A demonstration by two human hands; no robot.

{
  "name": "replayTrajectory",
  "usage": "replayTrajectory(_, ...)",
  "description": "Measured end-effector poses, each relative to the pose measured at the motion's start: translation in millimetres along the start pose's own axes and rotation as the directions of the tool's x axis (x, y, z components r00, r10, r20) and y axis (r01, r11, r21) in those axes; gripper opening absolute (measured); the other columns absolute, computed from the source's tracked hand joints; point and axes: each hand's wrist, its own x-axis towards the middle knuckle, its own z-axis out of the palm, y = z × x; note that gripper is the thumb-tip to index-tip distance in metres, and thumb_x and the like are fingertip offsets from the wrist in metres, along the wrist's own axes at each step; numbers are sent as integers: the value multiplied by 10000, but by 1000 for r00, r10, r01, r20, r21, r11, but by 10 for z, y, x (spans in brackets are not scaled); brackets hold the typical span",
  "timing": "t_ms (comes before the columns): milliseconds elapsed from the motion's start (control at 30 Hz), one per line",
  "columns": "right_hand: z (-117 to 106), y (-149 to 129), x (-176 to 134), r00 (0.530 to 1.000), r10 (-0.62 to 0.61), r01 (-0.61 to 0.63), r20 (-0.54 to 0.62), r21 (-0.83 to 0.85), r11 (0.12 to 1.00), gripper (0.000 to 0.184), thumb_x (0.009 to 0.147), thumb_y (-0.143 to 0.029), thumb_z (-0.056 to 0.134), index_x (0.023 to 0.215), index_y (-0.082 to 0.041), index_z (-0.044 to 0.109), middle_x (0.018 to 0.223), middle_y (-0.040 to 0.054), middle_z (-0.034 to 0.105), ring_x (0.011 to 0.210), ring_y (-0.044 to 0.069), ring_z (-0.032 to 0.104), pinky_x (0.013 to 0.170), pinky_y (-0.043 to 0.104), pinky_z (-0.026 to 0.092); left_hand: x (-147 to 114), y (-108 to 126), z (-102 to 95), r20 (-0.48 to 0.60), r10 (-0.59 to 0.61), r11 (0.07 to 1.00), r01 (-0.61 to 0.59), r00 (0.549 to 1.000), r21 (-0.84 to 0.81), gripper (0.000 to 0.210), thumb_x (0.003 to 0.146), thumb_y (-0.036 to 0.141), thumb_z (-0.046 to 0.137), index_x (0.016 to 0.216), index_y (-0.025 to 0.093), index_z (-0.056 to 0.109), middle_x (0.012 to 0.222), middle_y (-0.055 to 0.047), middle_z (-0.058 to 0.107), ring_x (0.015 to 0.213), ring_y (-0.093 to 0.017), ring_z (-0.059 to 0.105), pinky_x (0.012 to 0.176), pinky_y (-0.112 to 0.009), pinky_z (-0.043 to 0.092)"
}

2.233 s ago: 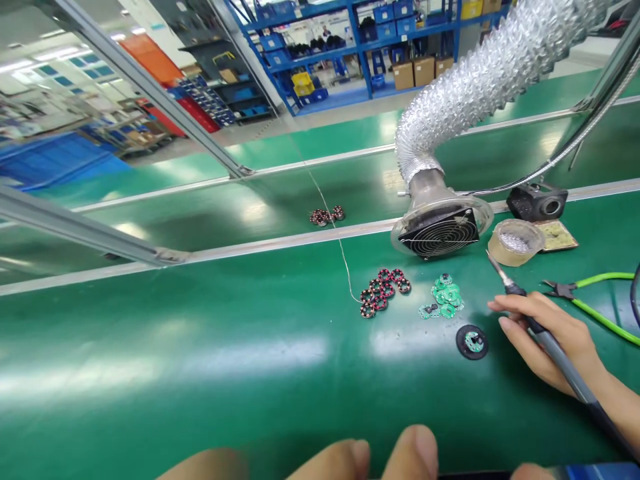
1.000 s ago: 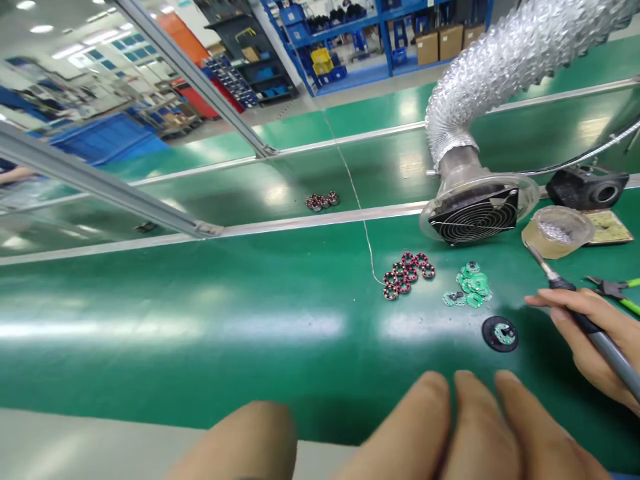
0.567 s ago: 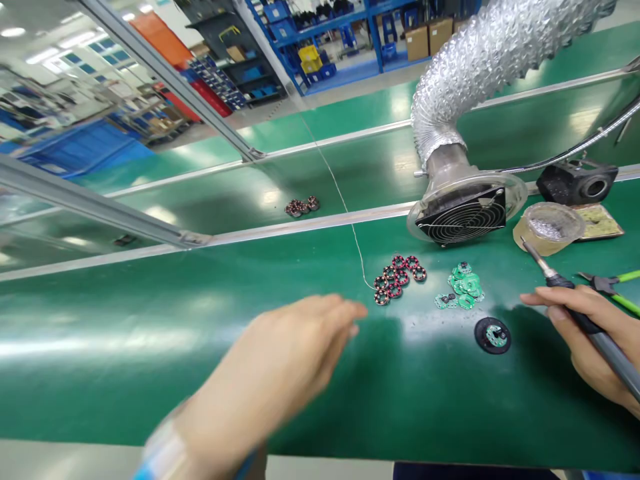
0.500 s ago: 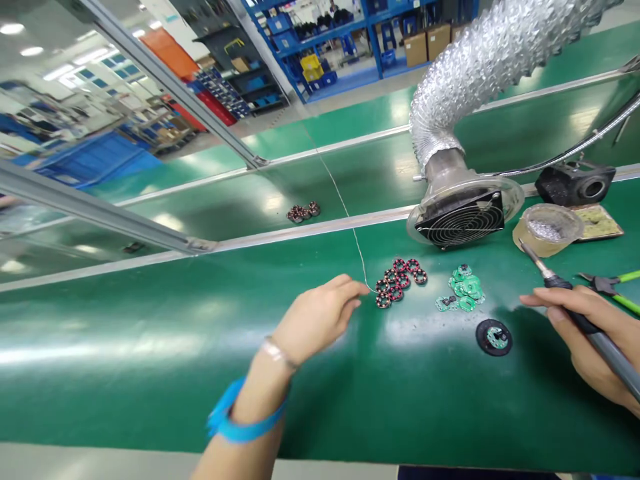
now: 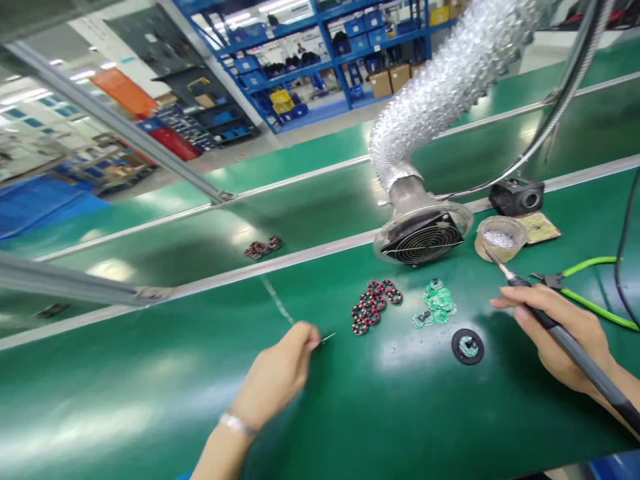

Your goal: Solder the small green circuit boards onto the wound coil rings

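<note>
My left hand [image 5: 277, 377] pinches a thin silvery solder wire [image 5: 327, 338], its short end sticking out to the right. Behind the fingers a blurred length of the wire runs up toward the rail. My right hand [image 5: 563, 330] grips a soldering iron [image 5: 590, 379] like a pen, its metal tip pointing up and left at the front of a round tub [image 5: 516, 250]. Between the hands lie several red-and-black wound rings [image 5: 370, 308] and a pile of green round circuit boards [image 5: 441, 300]. Closer to me, a black disc [image 5: 456, 347] carries one green board.
A fume extractor fan [image 5: 427, 243] on a silver duct [image 5: 425, 113] hangs behind the parts. Green-handled pliers [image 5: 590, 303] lie beyond my right hand. A black holder [image 5: 517, 197] and a shallow yellowish tray [image 5: 540, 227] stand at the back. More rings [image 5: 263, 247] appear beyond the metal rail.
My left hand has drawn back from the rings, leftward and toward me, with the solder wire. The view has turned to the right. My right hand still holds the soldering iron near the tub.
</note>
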Motion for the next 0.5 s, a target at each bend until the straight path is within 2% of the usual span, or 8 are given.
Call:
replayTrajectory(67,-36,-56,7,1000,22,-22,-18,0,1000,362,912,-164,524,1256,-271,561,909,23,700,797,179,653,710,310,531,-119,150,-103,-134,35,995,-48,990,-91,125,926,174,429,827,220,490,603,53,539,466,-118,533,467,-200,460)
replayTrajectory(133,-89,-121,2,999,28,-28,-28,-9,1000,369,898,-188,533,1254,-273,579,913,40,657,781,181,633,677,311,521,-157,411,-148,-200,144,970,-178,969,-166,81,925,178,479,934,217,550,715,22,632,569,-116,610,540,-189,502)
replayTrajectory(167,-122,-158,-8,999,21,-22,-24,-8,1000,365,888,-192,533,1238,-273,596,903,45,635,770,183,624,655,310,513,-142,571,-134,-250,218,942,-271,943,-200,105,927,164,481,942,219,569,736,14,652,603,-115,630,565,-182,511)
replayTrajectory(233,-194,-240,-44,999,-13,12,36,31,999,384,861,-166,523,1223,-261,607,824,40,602,709,181,607,602,308,495,-54,898,-30,-284,333,869,-409,899,-277,128,937,143,481,967,212,585,755,0,674,648,-111,650,609,-173,528)
replayTrajectory(333,-271,-365,-124,991,-59,43,118,131,990,403,812,-112,494,1188,-222,590,684,19,573,593,179,579,518,305,464,129,1255,233,-328,408,802,-506,852,-318,127,960,143,458,978,194,573,759,-14,686,672,-119,658,627,-185,539)
replayTrajectory(400,-276,-436,-171,993,-75,59,95,159,986,377,774,-96,472,1118,-217,573,645,17,582,564,189,587,492,307,455,216,1356,396,-354,449,778,-554,820,-296,143,966,132,439,994,184,570,779,-24,697,674,-126,659,627,-201,542)
replayTrajectory(500,-228,-507,-187,990,-115,104,77,143,984,382,710,-60,448,1034,-241,538,581,0,581,527,200,600,482,308,452,257,1365,544,-395,449,788,-564,801,-248,149,963,123,440,1003,175,574,775,-31,698,667,-134,656,615,-219,539)
